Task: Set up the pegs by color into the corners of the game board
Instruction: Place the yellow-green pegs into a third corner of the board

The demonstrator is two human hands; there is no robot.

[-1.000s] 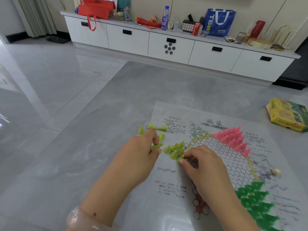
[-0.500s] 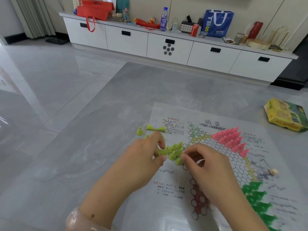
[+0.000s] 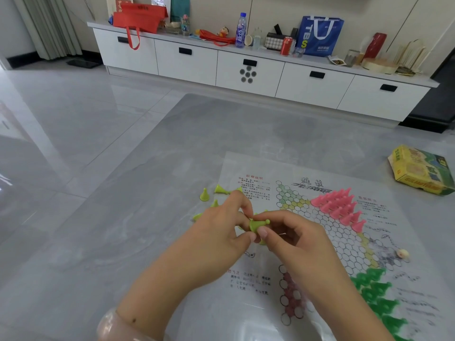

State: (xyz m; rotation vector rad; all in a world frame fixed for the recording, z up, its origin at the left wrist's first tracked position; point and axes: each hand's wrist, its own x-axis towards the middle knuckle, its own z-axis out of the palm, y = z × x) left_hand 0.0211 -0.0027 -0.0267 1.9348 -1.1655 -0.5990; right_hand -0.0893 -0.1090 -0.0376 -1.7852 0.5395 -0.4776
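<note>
Both hands meet over the left edge of the game board (image 3: 320, 242) on the grey desk (image 3: 147, 242): the left hand (image 3: 216, 232) and right hand (image 3: 298, 239) each have their grip pinching one yellow-green peg (image 3: 257, 224), tilted on its side above the board. Five loose yellow-green pegs (image 3: 204, 194) lie just left of the hands, others are hidden beneath them, while pink pegs (image 3: 341, 205) fill one corner and green pegs (image 3: 376, 291) another, too crowded to count

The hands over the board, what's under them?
Under the left hand and right hand, yellow-green pegs peek out on the game board; how many is hidden.
</note>
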